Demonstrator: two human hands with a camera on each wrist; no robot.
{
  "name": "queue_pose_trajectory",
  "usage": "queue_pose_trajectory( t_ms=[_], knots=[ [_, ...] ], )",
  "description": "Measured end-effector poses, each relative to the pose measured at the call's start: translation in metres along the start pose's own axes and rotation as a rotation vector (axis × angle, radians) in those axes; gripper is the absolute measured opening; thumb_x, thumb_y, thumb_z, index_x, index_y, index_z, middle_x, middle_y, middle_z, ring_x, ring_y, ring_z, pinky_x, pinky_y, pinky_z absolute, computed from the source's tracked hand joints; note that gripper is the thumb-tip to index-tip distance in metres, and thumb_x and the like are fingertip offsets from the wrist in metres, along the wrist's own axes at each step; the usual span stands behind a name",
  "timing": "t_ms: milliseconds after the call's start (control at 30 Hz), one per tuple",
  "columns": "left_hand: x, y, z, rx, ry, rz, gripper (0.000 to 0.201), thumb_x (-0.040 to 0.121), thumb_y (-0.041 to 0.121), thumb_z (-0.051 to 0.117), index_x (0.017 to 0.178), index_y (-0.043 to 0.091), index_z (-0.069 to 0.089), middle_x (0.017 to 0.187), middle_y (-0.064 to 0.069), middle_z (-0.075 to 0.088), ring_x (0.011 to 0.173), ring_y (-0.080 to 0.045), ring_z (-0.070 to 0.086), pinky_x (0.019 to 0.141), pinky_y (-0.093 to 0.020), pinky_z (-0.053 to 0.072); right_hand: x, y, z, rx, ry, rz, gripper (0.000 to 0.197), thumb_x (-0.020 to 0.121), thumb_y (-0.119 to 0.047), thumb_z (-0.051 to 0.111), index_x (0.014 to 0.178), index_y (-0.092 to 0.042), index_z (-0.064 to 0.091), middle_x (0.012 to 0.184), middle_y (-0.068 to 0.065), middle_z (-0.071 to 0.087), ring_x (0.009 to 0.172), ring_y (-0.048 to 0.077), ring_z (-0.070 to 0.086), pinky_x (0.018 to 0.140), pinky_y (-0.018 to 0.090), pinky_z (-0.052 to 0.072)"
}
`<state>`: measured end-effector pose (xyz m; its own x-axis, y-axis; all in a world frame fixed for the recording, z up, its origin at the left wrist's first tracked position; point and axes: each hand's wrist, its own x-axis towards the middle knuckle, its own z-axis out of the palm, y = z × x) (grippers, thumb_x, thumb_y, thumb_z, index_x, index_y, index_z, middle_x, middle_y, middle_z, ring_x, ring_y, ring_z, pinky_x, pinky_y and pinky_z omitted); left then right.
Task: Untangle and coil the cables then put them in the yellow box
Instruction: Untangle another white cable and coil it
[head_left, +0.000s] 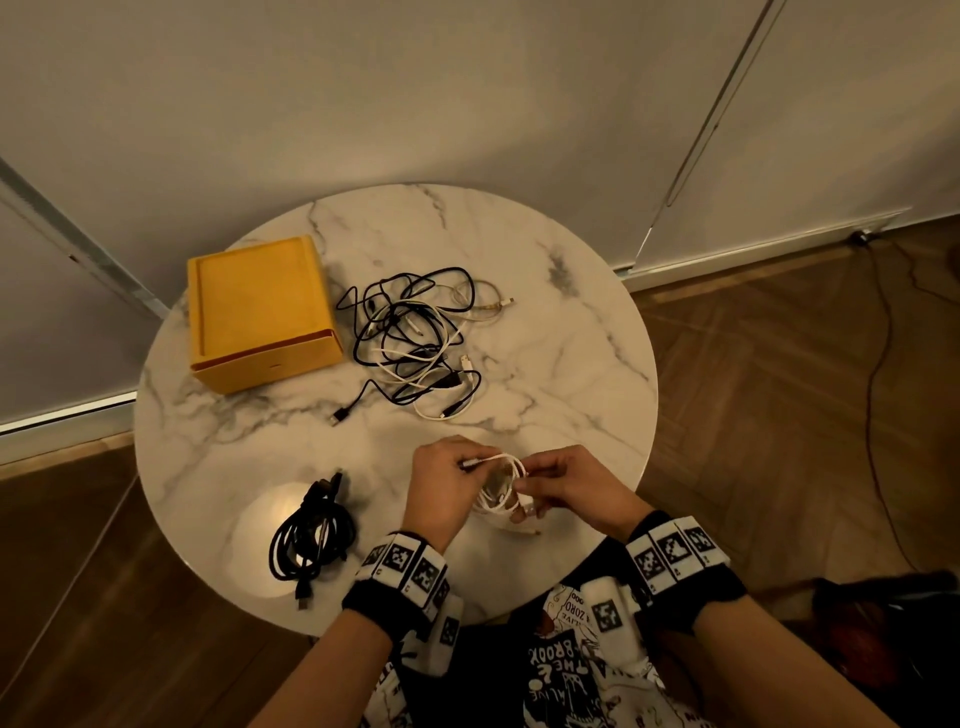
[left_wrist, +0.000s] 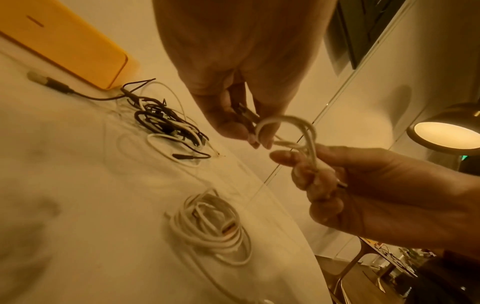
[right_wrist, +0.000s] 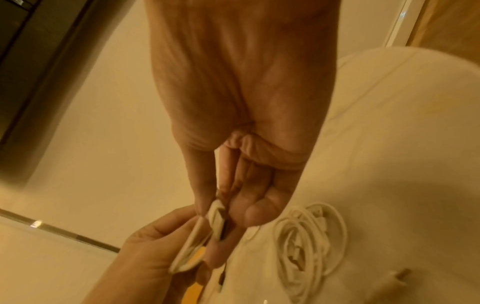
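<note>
— What did your left grip (head_left: 441, 486) have?

— I had it pinched on one end of a thin white cable (head_left: 506, 462), thumb and forefinger closed round the strand near its plug. My right grip (head_left: 563, 486) held the other side of the same cable, fingers curled round a small loop of several turns. From the left wrist view the loop arched between both grips, above the worktop (head_left: 561, 332).

— And the cable itself?

— Slim, white and round, bent into a narrow hoop. Under my hands lay a white coil (left_wrist: 211, 226) on the marble; I could not tell whether it was part of the same cable.

— The others?

— A black coil (head_left: 311, 535) lay wound up at the near left edge, well apart from my hands. Further out, mid-worktop, sat a tangle (head_left: 415, 343) of black and white cables, loose plugs sticking out. Just beside it on the left stood the yellow box (head_left: 260, 312), open side up, nothing visible inside.
</note>
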<state>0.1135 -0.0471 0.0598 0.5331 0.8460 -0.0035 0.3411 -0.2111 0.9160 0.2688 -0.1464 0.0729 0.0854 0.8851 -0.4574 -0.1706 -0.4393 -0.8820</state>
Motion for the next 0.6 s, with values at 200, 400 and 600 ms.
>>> queue_pose_trajectory(
  t_ms=[200,400,600],
  knots=[
    [-0.004,0.008,-0.005,-0.04,-0.003,0.056,0.017,0.082,0.018,0.073,0.098,0.018,0.078,0.104,0.007,0.07,0.098,-0.002,0.064,0.087,-0.021,0.05,0.006,-0.011,0.012,0.034,0.055,-0.053,0.014,0.087,-0.006,0.067,0.097,-0.001,0.074,0.087,0.019,0.073,0.069,0.023,0.07,0.063,0.027,0.057],
    [-0.007,0.013,-0.012,-0.377,-0.02,-0.19,0.009,0.082,0.009,0.073,0.089,0.012,0.078,0.091,0.001,0.075,0.08,-0.018,0.07,0.059,-0.03,0.054,0.005,-0.019,0.004,-0.025,0.108,-0.09,0.013,0.085,-0.003,0.069,0.095,0.0,0.075,0.075,0.013,0.073,0.058,0.016,0.066,0.058,0.025,0.056],
    [0.005,0.023,-0.023,-0.392,-0.076,-0.259,0.039,0.077,0.009,0.078,0.108,0.022,0.058,0.076,-0.005,0.069,0.065,-0.019,0.067,0.047,-0.028,0.049,0.004,-0.037,-0.003,-0.198,0.039,-0.131,0.014,0.084,-0.003,0.07,0.096,-0.001,0.076,0.084,0.025,0.073,0.069,0.031,0.064,0.066,0.033,0.056]
  ],
)
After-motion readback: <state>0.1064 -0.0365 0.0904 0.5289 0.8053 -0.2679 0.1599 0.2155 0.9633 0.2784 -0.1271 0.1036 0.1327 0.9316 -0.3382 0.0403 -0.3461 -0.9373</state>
